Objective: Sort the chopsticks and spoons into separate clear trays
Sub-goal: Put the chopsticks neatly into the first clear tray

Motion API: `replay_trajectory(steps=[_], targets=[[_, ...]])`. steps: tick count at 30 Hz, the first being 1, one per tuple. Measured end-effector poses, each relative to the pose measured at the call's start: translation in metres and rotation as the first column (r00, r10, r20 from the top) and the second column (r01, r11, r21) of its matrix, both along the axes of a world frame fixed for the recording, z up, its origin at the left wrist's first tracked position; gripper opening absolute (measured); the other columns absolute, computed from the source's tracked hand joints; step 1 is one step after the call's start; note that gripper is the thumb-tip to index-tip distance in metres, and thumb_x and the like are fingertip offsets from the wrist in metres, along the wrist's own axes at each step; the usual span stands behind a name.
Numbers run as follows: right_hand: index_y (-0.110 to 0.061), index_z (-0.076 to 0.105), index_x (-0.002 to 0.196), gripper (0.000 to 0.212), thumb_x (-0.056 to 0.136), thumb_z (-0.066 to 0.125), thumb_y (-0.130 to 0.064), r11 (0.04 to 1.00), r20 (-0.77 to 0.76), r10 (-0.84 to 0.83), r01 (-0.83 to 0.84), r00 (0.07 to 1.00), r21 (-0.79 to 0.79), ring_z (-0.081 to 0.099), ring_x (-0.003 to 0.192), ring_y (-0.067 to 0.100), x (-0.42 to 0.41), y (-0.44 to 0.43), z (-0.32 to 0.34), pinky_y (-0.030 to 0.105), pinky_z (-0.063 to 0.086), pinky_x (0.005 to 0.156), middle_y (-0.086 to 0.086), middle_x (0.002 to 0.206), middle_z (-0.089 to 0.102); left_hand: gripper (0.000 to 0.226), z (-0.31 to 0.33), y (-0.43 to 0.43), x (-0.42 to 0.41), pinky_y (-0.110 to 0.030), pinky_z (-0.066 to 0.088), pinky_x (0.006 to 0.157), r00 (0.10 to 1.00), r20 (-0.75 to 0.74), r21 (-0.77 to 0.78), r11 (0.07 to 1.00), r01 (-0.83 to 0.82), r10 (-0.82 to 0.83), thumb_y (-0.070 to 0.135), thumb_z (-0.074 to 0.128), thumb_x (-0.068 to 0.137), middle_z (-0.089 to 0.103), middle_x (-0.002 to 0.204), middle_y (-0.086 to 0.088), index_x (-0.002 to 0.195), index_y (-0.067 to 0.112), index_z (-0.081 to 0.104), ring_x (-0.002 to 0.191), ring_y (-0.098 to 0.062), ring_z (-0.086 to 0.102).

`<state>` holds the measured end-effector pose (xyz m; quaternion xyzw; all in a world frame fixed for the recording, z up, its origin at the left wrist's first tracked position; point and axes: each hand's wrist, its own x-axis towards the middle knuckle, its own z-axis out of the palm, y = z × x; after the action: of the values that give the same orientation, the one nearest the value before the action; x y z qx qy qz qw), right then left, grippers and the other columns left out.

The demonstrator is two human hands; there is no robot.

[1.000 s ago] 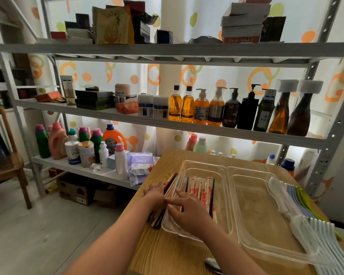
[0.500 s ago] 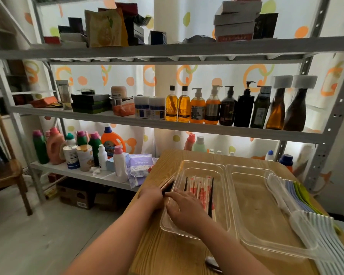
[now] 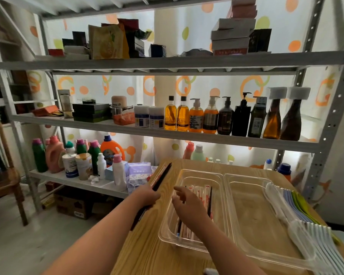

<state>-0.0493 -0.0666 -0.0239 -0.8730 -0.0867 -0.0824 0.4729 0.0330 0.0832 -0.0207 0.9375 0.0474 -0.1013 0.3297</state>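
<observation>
Two clear trays stand side by side on the wooden table. The left tray [image 3: 191,172] holds several wrapped and dark chopsticks [image 3: 203,197]. The right tray [image 3: 252,197] has nothing in it. My left hand [image 3: 147,196] grips a bundle of dark chopsticks [image 3: 162,176] left of the left tray, lifted above the table edge. My right hand [image 3: 189,204] hovers over the left tray with loose, spread fingers, holding nothing. A row of white, blue and green plastic spoons [image 3: 298,213] lies along the right tray's far side.
A metal shelf rack [image 3: 167,133] with bottles, boxes and detergent jugs rises right behind the table [image 3: 147,247]. A wooden chair [image 3: 6,187] is at the far left. A cardboard box [image 3: 71,203] sits on the floor under the lowest shelf.
My left hand has lifted the dark chopstick bundle up and left, away from the tray. My right hand has let go and opened over the left tray. The camera tilted.
</observation>
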Motion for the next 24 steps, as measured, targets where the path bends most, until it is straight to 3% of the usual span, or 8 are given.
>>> replay_trajectory(steps=[3, 6, 8, 9, 11, 17, 19, 24], targets=[[-0.016, 0.042, 0.138, 0.048, 0.093, 0.052, -0.029, 0.969, -0.094, -0.063, 0.084, 0.994, 0.233, 0.06, 0.104, 0.016, 0.005, 0.003, 0.005, 0.037, 0.049, 0.093, 0.007, 0.121, 0.06, 0.041, 0.017, -0.011, -0.005, -0.019, 0.045, 0.049, 0.996, 0.078, -0.104, 0.994, 0.038, -0.03, 0.022, 0.054, 0.092, 0.059, 0.088, -0.009, 0.128, 0.004, 0.046, 0.065, -0.014, 0.055], [-0.01, 0.046, 0.134, 0.049, 0.09, 0.056, -0.031, 0.825, -0.246, 0.0, 0.139, 0.969, 0.547, 0.065, 0.095, 0.02, 0.013, 0.007, 0.012, 0.036, 0.053, 0.088, 0.008, 0.11, 0.064, 0.046, 0.029, -0.026, -0.015, -0.021, 0.046, 0.046, 0.98, 0.158, -0.136, 0.98, 0.144, -0.122, 0.033, 0.063, 0.087, 0.06, 0.088, -0.009, 0.124, 0.01, 0.047, 0.06, -0.014, 0.056], [-0.009, 0.052, 0.126, 0.043, 0.089, 0.058, -0.032, 0.709, -0.295, 0.075, 0.157, 0.952, 0.688, 0.065, 0.097, 0.022, 0.016, 0.008, 0.02, 0.035, 0.054, 0.086, 0.01, 0.109, 0.066, 0.051, 0.032, -0.039, -0.023, -0.028, 0.052, 0.056, 0.956, 0.2, -0.085, 0.969, 0.233, -0.213, 0.037, 0.061, 0.087, 0.062, 0.099, -0.01, 0.128, 0.015, 0.042, 0.071, -0.019, 0.062], [-0.01, 0.053, 0.124, 0.042, 0.089, 0.059, -0.033, 0.659, -0.308, 0.081, 0.18, 0.948, 0.73, 0.064, 0.096, 0.022, 0.016, 0.009, 0.025, 0.035, 0.055, 0.082, 0.009, 0.107, 0.066, 0.048, 0.033, -0.047, -0.028, -0.033, 0.055, 0.07, 0.943, 0.212, -0.036, 0.962, 0.271, -0.258, 0.037, 0.054, 0.092, 0.061, 0.11, -0.012, 0.134, 0.017, 0.04, 0.086, -0.023, 0.064], [-0.008, 0.05, 0.127, 0.046, 0.09, 0.059, -0.033, 0.601, -0.338, 0.039, 0.248, 0.94, 0.76, 0.063, 0.087, 0.019, 0.018, 0.007, 0.031, 0.033, 0.055, 0.073, 0.007, 0.098, 0.065, 0.043, 0.04, -0.06, -0.04, -0.035, 0.043, 0.099, 0.93, 0.208, 0.012, 0.951, 0.308, -0.304, 0.032, 0.034, 0.104, 0.052, 0.133, -0.012, 0.143, 0.015, 0.034, 0.119, -0.027, 0.053], [-0.002, 0.052, 0.126, 0.035, 0.096, 0.048, -0.02, 0.668, -0.282, -0.066, 0.252, 0.957, 0.7, 0.063, 0.093, 0.03, 0.023, -0.01, 0.045, 0.036, 0.053, 0.072, 0.015, 0.102, 0.064, 0.079, 0.053, -0.067, -0.046, -0.029, 0.051, 0.074, 0.876, 0.297, -0.142, 0.889, 0.434, -0.38, 0.021, 0.063, 0.09, 0.056, 0.116, -0.009, 0.146, 0.023, 0.007, 0.088, -0.018, 0.06], [-0.002, 0.052, 0.126, 0.035, 0.096, 0.047, -0.019, 0.7, -0.246, -0.088, 0.236, 0.965, 0.674, 0.064, 0.092, 0.03, 0.026, -0.014, 0.052, 0.037, 0.053, 0.077, 0.014, 0.1, 0.065, 0.085, 0.055, -0.068, -0.045, -0.033, 0.054, 0.081, 0.875, 0.301, -0.228, 0.862, 0.452, -0.379, 0.019, 0.066, 0.087, 0.054, 0.111, -0.005, 0.146, 0.028, 0.005, 0.092, -0.02, 0.062], [-0.002, 0.048, 0.124, 0.03, 0.099, 0.041, -0.018, 0.735, -0.206, -0.139, 0.24, 0.969, 0.634, 0.067, 0.079, 0.026, 0.033, -0.041, 0.058, 0.034, 0.054, 0.064, 0.013, 0.088, 0.067, 0.092, 0.056, -0.063, -0.04, -0.039, 0.048, 0.098, 0.848, 0.201, -0.492, 0.698, 0.521, -0.491, 0.017, 0.072, 0.083, 0.049, 0.136, -0.013, 0.145, 0.04, 0.008, 0.116, -0.025, 0.055]])
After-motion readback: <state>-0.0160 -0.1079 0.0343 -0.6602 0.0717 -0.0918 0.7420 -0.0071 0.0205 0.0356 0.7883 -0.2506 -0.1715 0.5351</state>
